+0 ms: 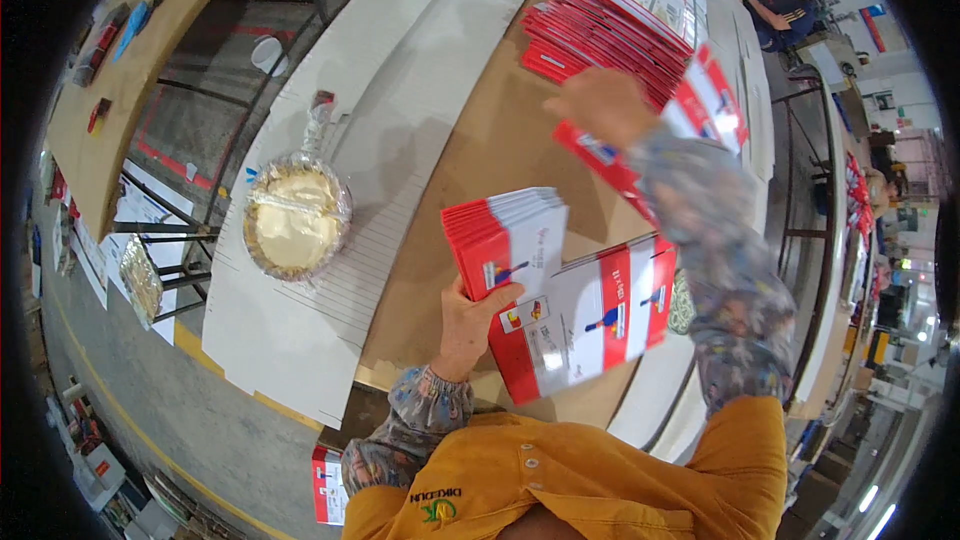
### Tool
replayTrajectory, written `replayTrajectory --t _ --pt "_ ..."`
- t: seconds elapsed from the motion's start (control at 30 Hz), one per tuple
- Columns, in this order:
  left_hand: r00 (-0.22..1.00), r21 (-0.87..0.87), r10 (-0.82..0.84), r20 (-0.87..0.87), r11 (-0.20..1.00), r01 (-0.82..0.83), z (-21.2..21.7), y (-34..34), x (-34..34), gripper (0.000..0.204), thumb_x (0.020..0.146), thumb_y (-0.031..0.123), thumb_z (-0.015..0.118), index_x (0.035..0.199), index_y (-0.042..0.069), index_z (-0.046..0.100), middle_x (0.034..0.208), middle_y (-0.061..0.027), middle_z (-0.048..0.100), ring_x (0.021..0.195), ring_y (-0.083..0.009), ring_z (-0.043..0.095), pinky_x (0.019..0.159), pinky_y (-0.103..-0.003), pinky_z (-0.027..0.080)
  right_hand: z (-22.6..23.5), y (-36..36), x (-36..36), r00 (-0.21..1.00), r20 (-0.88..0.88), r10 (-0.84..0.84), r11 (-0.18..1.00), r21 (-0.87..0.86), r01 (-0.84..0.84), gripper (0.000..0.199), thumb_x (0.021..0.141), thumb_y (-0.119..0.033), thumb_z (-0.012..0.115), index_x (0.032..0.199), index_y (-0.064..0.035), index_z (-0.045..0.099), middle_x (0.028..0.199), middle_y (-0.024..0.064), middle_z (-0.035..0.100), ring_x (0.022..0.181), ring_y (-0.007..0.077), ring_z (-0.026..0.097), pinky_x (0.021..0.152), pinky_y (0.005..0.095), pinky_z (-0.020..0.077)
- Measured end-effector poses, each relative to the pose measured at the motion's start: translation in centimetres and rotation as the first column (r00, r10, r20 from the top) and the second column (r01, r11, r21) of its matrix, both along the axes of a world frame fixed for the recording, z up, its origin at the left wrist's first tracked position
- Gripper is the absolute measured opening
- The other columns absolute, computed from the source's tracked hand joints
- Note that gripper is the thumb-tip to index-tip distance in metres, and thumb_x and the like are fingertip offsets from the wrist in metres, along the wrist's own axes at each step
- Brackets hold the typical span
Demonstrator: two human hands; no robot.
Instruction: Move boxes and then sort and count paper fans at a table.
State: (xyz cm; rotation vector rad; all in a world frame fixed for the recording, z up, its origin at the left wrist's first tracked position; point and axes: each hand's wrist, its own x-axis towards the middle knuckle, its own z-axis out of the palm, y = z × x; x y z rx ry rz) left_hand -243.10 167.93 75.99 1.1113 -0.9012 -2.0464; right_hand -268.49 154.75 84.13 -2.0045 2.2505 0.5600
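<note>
My left hand [472,325] grips a fanned bundle of flat folded cartons [530,240], red and white with blue print, thumb on the near face. Under and beside it lies a larger flat red and white carton [590,325], partly covered by the bundle. My right hand [605,110] is raised farther off, its fingers curled and blurred by motion. It appears to hold another red and white folded carton [710,105], which shows on both sides of my forearm. Just beyond that hand rises a tall pile of flat cartons [625,10].
Brown board [420,270] covers the bench in front of me. To the left, a plastic-wrapped round pan [298,215] with pale contents sits on white sheeting [400,100]. A roll of pale string [681,305] lies right of the large carton. Another person [785,10] sits at the far right.
</note>
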Motion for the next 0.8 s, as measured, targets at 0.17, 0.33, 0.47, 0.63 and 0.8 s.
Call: replayTrajectory --t 0.17,0.33,0.47,0.63,0.8 --pt "0.991 0.386 0.101 -0.083 0.920 -0.061 -7.3 0.2 -2.5 0.034 0.075 0.005 0.071 0.106 0.001 0.060 0.097 -0.0067 0.065 0.082 -0.0168 0.064 0.073 -0.032 0.053 -14.2 -2.0 -2.2 0.976 0.208 0.069 0.992 -0.118 -0.045 0.036 0.086 -0.038 0.052 0.101 -0.0068 0.064 0.088 0.0158 0.066 0.084 0.0348 0.064 0.069 0.0485 0.0506" --pt "0.975 0.274 0.220 0.030 0.936 -0.219 -13.0 -1.0 -0.7 0.025 0.072 0.007 0.072 0.095 0.000 0.065 0.086 -0.0051 0.066 0.073 -0.0150 0.062 0.067 -0.030 0.051 -10.2 4.4 1.8 0.739 0.665 0.113 0.883 -0.408 0.231 0.030 0.088 -0.029 0.053 0.105 -0.0059 0.057 0.091 0.0175 0.063 0.085 0.0372 0.060 0.072 0.0460 0.0480" --pt "0.955 0.231 0.234 0.181 0.934 -0.273 -15.4 -1.5 -2.4 0.028 0.069 0.007 0.076 0.094 0.001 0.065 0.086 -0.0045 0.066 0.073 -0.0141 0.061 0.068 -0.029 0.050 -11.9 21.3 7.0 0.736 0.673 0.072 0.857 -0.420 0.300 0.038 0.080 -0.021 0.065 0.111 -0.0028 0.052 0.108 0.0185 0.053 0.103 0.0368 0.049 0.089 0.0456 0.0385" --pt "0.951 0.271 0.276 0.138 0.913 -0.304 -15.4 -1.1 -3.5 0.032 0.068 0.005 0.076 0.097 0.002 0.064 0.089 -0.0055 0.065 0.076 -0.0141 0.061 0.068 -0.029 0.050 -15.9 28.0 16.0 0.651 0.737 -0.181 0.896 -0.150 0.419 0.072 0.075 -0.036 0.067 0.131 -0.0006 0.038 0.133 0.0192 0.037 0.125 0.0390 0.033 0.104 0.0543 0.0226" --pt "0.945 -0.208 0.019 0.327 0.977 0.052 -12.5 0.2 -2.3 0.024 0.081 0.017 0.065 0.097 -0.001 0.064 0.091 -0.0078 0.065 0.076 -0.0156 0.062 0.068 -0.031 0.051 -21.6 28.5 18.4 0.684 0.706 -0.182 0.896 -0.167 0.411 0.086 0.071 -0.041 0.067 0.138 -0.0018 0.030 0.143 0.0190 0.028 0.132 0.0391 0.025 0.106 0.0609 0.0135"
